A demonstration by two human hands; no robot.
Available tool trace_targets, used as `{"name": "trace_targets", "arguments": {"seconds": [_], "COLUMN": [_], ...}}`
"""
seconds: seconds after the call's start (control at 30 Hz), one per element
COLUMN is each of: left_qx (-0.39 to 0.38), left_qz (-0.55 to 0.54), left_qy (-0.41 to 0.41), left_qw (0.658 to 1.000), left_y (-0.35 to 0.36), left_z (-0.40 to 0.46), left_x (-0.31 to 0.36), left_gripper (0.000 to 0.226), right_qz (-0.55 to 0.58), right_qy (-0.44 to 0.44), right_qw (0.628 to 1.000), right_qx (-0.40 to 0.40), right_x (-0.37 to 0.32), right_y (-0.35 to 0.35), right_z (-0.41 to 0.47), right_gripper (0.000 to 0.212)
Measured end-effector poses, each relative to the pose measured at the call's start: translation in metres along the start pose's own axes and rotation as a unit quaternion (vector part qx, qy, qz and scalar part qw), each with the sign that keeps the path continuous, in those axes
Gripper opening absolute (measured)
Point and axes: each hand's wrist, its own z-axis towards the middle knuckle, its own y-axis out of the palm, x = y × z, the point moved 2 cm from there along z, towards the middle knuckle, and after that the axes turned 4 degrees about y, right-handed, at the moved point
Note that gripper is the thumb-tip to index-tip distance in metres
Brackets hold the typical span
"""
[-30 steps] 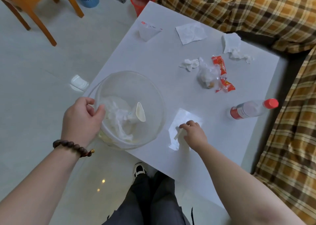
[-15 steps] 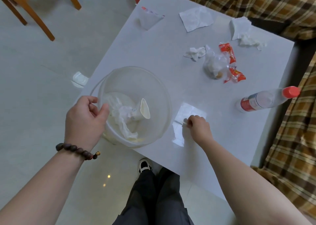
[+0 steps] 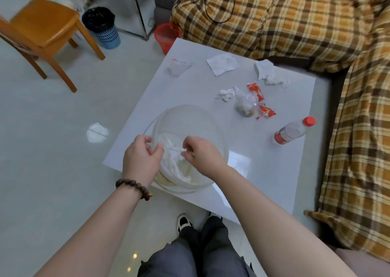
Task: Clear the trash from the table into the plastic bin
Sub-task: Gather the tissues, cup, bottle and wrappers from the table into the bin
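The left hand (image 3: 141, 158) pinches the near rim of the clear bin (image 3: 202, 116) at the counter (image 3: 147, 99) edge; the right hand (image 3: 201, 155) hovers over the bin, fingers curled, contents unclear. Beyond lie a bottle (image 3: 292, 131), red wrappers (image 3: 260, 100), a bag (image 3: 244, 102) and tissues (image 3: 223, 63).

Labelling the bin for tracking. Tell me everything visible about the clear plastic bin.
The clear plastic bin is a round, see-through tub with a thin rim, upright, overhanging the near left corner of the white table. Crumpled white trash lies inside. The left hand grips its near left rim; the right hand is over the opening, fingers pinched. Whether it holds something is unclear.
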Motion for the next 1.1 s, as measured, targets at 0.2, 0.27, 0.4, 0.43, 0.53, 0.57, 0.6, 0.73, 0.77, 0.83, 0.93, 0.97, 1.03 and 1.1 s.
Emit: {"name": "trace_targets", "arguments": {"seconds": [0.2,0.27,0.4,0.43,0.53,0.57,0.6,0.73,0.77,0.83,0.93,0.97,1.03,1.1], "left_qx": [-0.043,-0.052,-0.057,-0.058,-0.05,-0.044,-0.039,-0.01,0.003,0.031,0.08,0.094,0.125,0.149], "left_qz": [-0.007,-0.002,0.004,0.005,0.007,0.006,0.006,0.021,0.024,0.023,0.006,-0.002,-0.005,0.008], "left_qy": [0.016,0.021,0.017,0.014,0.005,0.002,0.0,-0.007,-0.012,-0.03,-0.073,-0.092,-0.125,-0.144], "left_qw": [0.999,0.998,0.998,0.998,0.999,0.999,0.999,1.0,1.0,0.999,0.994,0.991,0.984,0.978], "left_y": [0.005,0.008,0.016,0.018,0.028,0.032,0.037,0.066,0.076,0.095,0.121,0.128,0.141,0.151], "left_z": [-0.012,-0.017,-0.03,-0.034,-0.046,-0.051,-0.056,-0.08,-0.088,-0.108,-0.138,-0.148,-0.166,-0.183], "left_x": [0.02,0.028,0.044,0.048,0.063,0.069,0.074,0.095,0.1,0.11,0.123,0.127,0.134,0.143], "left_gripper": [0.034,0.034,0.037,0.039,0.04,0.04,0.039,0.041,0.043,0.053,0.058,0.056,0.049,0.047], "right_qz": [0.009,0.022,0.035,0.034,0.033,0.032,0.032,0.029,0.03,0.035,0.036,0.028,0.005,-0.017], "right_qy": [0.042,0.059,0.118,0.139,0.2,0.216,0.229,0.248,0.244,0.232,0.206,0.194,0.168,0.145], "right_qw": [0.997,0.994,0.981,0.977,0.964,0.96,0.957,0.951,0.952,0.955,0.963,0.967,0.975,0.981], "right_qx": [0.058,0.093,0.148,0.157,0.173,0.176,0.177,0.184,0.185,0.181,0.169,0.161,0.144,0.126], "right_x": [0.031,0.048,0.097,0.112,0.16,0.176,0.192,0.257,0.273,0.305,0.345,0.356,0.374,0.387], "right_y": [-0.023,-0.038,-0.07,-0.079,-0.104,-0.113,-0.121,-0.154,-0.163,-0.183,-0.213,-0.222,-0.24,-0.257], "right_z": [-0.04,-0.064,-0.121,-0.137,-0.18,-0.193,-0.205,-0.244,-0.251,-0.266,-0.284,-0.289,-0.295,-0.295], "right_gripper": [0.052,0.054,0.052,0.052,0.054,0.055,0.056,0.056,0.056,0.056,0.058,0.058,0.059,0.06]}}
